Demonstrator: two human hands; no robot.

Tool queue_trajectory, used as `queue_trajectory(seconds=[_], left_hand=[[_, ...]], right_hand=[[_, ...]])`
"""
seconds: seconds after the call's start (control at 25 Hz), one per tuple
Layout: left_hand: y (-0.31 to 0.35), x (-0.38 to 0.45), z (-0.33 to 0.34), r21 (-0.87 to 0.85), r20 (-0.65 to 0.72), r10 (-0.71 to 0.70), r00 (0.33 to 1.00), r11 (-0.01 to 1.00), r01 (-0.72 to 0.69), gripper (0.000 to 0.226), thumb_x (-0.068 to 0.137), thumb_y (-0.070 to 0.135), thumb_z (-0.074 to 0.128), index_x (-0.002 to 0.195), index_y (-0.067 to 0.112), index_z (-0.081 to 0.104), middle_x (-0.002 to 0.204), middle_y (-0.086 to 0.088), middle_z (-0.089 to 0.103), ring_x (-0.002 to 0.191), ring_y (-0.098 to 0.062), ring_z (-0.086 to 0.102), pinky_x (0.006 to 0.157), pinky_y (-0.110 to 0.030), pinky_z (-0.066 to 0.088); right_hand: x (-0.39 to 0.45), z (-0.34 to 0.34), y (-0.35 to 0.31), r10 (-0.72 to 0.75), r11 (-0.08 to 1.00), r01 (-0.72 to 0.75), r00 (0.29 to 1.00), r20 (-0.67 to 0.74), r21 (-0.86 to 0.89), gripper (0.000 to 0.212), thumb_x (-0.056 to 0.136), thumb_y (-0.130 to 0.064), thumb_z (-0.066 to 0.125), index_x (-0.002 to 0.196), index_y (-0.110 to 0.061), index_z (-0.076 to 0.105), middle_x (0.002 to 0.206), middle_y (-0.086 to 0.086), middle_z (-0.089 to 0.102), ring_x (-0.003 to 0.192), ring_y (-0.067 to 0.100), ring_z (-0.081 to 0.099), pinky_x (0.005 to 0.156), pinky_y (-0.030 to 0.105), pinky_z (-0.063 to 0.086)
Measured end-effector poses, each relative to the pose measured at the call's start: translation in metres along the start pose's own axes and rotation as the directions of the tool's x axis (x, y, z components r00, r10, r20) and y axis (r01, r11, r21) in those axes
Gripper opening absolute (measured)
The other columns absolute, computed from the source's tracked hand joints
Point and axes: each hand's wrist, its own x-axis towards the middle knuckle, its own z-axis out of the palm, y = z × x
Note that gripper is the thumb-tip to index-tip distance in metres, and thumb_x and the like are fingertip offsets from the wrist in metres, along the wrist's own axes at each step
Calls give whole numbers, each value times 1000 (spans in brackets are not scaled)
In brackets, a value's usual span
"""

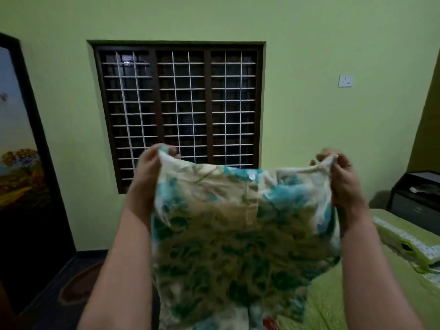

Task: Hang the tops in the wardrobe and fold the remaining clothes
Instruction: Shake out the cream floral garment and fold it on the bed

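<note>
Two bare forearms are reaching up from the bottom edge, holding a printed garment (228, 234) spread in the air between them. The left hand (148, 172) is gripping the garment's upper left corner, fingers curled over the cloth; the right hand (338, 172) is pinching the upper right corner, where the cream edge is bunching into a narrow strip. The cloth, cream with teal and olive-brown leafy print, is hanging down in front of the person and its lower part is running out of view. Beside it on the right a bed (385, 294) with a green cover is lying, and a green patterned pillow (404, 246) is resting on it. Beyond the bed a dark cabinet (419, 206) is standing against the green wall. Farther back, a barred window (178, 103) is sitting in that wall, a wall switch (345, 80) to its right, and a dark-framed door panel with a painted landscape (16, 151) is showing at the far left.
</note>
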Motion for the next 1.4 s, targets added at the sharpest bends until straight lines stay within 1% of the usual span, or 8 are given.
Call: queue_trajectory(seconds=[0.2, 0.44, 0.56, 0.76, 0.96, 1.08, 1.24, 1.4], left_hand=[[-17, 2, 140, -12, 345, -28, 938, 999, 34, 16, 58, 28, 85, 69, 21, 75, 76, 7, 69, 67, -6, 64, 61, -18, 52], [-22, -3, 149, -46, 377, -72, 923, 994, 96, 25, 72, 17, 75, 97, 19, 71, 89, -4, 67, 78, -15, 64, 62, -28, 57], [-22, -5, 149, 154, 329, -196, 924, 976, 153, 19, 82, 15, 68, 101, 16, 70, 83, 1, 69, 71, -10, 64, 55, -26, 54], [-38, 11, 131, 267, -35, -41, 999, 962, 49, 8, 81, 15, 73, 79, 17, 66, 75, 2, 63, 71, -14, 60, 60, -27, 51], [-55, 21, 111, 583, -227, 184, 956, 813, -18, 12, 81, 21, 74, 78, 15, 65, 75, 6, 60, 69, -7, 53, 64, -17, 44], [-62, 23, 96, 706, -298, 255, 920, 707, 33, 11, 85, 24, 70, 86, 14, 63, 92, -1, 56, 81, -11, 51, 70, -13, 36], [-86, 17, 74, 707, -158, -33, 987, 694, 136, 14, 86, 23, 69, 82, 18, 56, 83, 3, 61, 82, -18, 59, 73, -29, 45], [-103, -3, 81, 788, -99, -39, 994, 607, 103, 6, 86, 18, 69, 92, 19, 66, 86, 2, 64, 81, -10, 57, 76, -26, 47]], right_hand=[[36, 94, 59, 142, 988, -127, 973, 183, -89, 39, 44, -45, 93, 68, -22, 73, 75, 0, 69, 61, 10, 62, 53, 21, 52], [34, 92, 56, 109, 991, -126, 949, 294, 38, 42, 59, -35, 89, 80, -13, 61, 82, 5, 69, 66, 15, 66, 58, 25, 56], [32, 87, 58, 157, 986, -138, 958, 241, -93, 60, 56, -42, 88, 87, -11, 48, 78, -1, 63, 66, 11, 62, 60, 23, 54], [21, 73, 40, 231, 873, -139, 962, 146, -468, 27, 83, -43, 66, 90, -18, 59, 86, 0, 60, 72, 22, 52, 63, 36, 42], [12, 76, 22, 697, 204, -132, 715, 49, -970, 52, 83, -66, 48, 73, -17, 64, 79, -2, 65, 68, 14, 62, 63, 24, 47], [10, 61, 42, 711, -229, 44, 690, -136, -972, 52, 91, -56, 52, 62, -12, 46, 66, -1, 46, 58, 15, 44, 53, 25, 32], [11, 39, 38, 262, -479, -76, 938, -225, -875, 29, 96, -35, 50, 88, -10, 61, 83, 4, 58, 81, 28, 58, 63, 29, 42], [4, 26, 22, 559, -503, -7, 760, -331, -865, 41, 93, -49, 53, 90, -9, 60, 80, 2, 56, 75, 21, 58, 60, 29, 40]])
